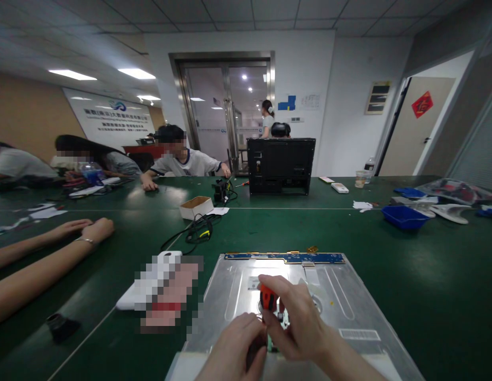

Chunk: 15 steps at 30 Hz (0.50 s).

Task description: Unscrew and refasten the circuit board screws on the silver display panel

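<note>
Under my right hand (297, 317), closed on the orange-handled screwdriver (267, 299), lies the metal monitor back panel (345, 301); my left hand (234, 352) pinches its shaft. Best keep it upright, pressing steadily.

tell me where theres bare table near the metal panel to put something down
Bare green table lies right of the metal panel, below the blue tray. A narrower strip runs between the panel's circuit-board edge and the monitor. Left is crowded: a white device, black cables, a co-worker's forearms.
</note>
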{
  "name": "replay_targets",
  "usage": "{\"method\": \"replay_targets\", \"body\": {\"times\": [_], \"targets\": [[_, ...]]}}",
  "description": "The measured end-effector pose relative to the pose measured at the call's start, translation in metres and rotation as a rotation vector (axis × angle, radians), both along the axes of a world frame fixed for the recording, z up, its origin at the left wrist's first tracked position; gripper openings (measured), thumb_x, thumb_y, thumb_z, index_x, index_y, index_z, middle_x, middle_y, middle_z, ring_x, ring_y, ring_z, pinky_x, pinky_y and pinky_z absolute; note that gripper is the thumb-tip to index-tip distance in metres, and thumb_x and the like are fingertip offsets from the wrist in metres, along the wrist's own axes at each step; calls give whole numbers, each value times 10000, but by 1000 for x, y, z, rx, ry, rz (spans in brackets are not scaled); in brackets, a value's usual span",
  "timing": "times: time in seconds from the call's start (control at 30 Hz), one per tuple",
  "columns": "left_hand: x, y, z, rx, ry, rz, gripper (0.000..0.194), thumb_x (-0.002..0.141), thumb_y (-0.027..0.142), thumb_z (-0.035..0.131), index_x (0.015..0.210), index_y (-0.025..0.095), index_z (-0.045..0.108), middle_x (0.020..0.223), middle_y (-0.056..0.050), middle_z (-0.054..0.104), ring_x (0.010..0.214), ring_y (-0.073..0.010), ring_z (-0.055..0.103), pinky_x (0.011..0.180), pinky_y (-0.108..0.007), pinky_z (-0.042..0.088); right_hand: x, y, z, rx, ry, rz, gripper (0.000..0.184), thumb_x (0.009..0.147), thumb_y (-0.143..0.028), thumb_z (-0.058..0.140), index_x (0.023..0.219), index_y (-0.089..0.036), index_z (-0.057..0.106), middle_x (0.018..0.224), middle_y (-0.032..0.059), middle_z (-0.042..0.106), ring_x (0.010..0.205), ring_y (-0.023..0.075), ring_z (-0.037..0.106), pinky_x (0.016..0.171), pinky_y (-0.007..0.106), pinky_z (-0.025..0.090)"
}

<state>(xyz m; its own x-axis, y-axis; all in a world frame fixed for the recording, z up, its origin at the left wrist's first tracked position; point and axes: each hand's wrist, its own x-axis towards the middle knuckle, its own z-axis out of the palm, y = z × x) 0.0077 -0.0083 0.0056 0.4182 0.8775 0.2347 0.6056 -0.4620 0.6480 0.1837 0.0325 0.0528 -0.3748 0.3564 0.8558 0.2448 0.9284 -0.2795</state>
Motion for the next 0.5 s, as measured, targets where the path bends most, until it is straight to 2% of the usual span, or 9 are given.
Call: {"method": "replay_targets", "body": {"times": [0.13,0.33,0.5], "targets": [[-1,0,4,4,10,-20,86,840,203,561,883,208,635,875,-69,653,793,-220,598,790,-304,515,-1,0,-2,10,19,-31,460,909,-147,443,1367,-162,402,879,48,663,606,152,586,511,270,459],[-2,1,-1,16,-25,-22,149,823,158,568,940,211,642,932,-73,675,838,-221,621,796,-294,516,-4,1,-4,96,53,-160,274,1006,-266,420,1265,-187,458,797,27,656,613,168,611,493,272,443],[-2,2,-7,17,-37,-17,157,824,157,569,946,209,652,940,-81,687,833,-220,634,768,-282,516,-3,1,-3,93,31,-128,273,1038,-344,399,1257,-192,459,791,24,664,619,167,616,503,276,446]]}}
